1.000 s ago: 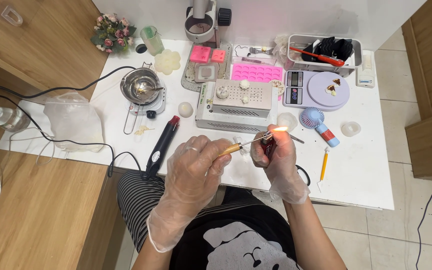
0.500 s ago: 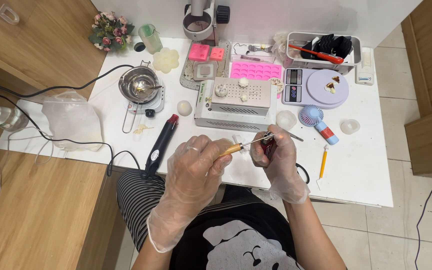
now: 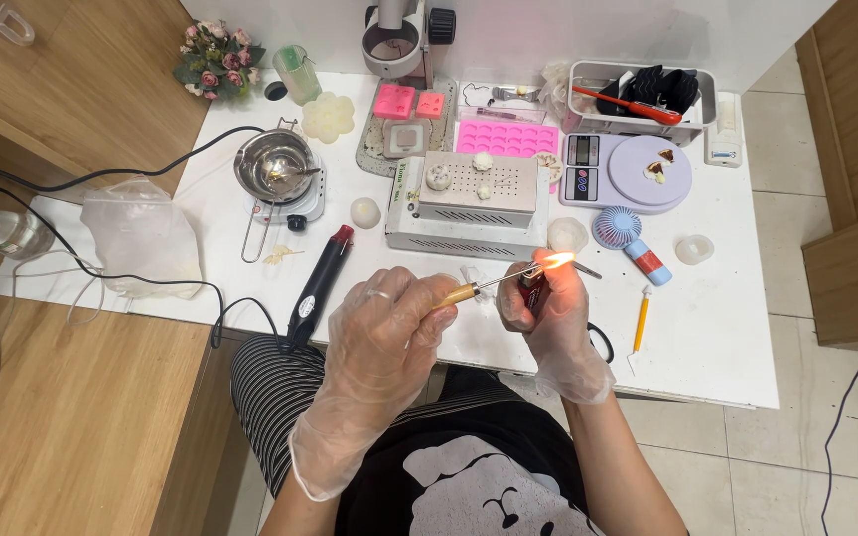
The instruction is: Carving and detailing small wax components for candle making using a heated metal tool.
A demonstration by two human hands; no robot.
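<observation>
My left hand [image 3: 384,323], in a clear glove, grips a wooden-handled metal tool [image 3: 479,288] and holds its thin tip in a flame [image 3: 556,260]. My right hand [image 3: 553,318], also gloved, is closed around a red lighter [image 3: 532,288] that burns just under the tool's tip. Both hands hover above the front of the white table [image 3: 707,318], a little in front of a white metal box with a perforated top [image 3: 469,203].
A black heat gun [image 3: 318,286] lies left of my hands. A small melting pot [image 3: 275,169] on a hot plate, pink moulds [image 3: 506,137], a digital scale [image 3: 628,169], a mini fan [image 3: 628,238], a yellow pencil-like tool [image 3: 640,323], a tray [image 3: 638,99] and cables fill the table.
The flame at the tool's tip went out half a second ago and burns again now. Both hands have stayed almost in place.
</observation>
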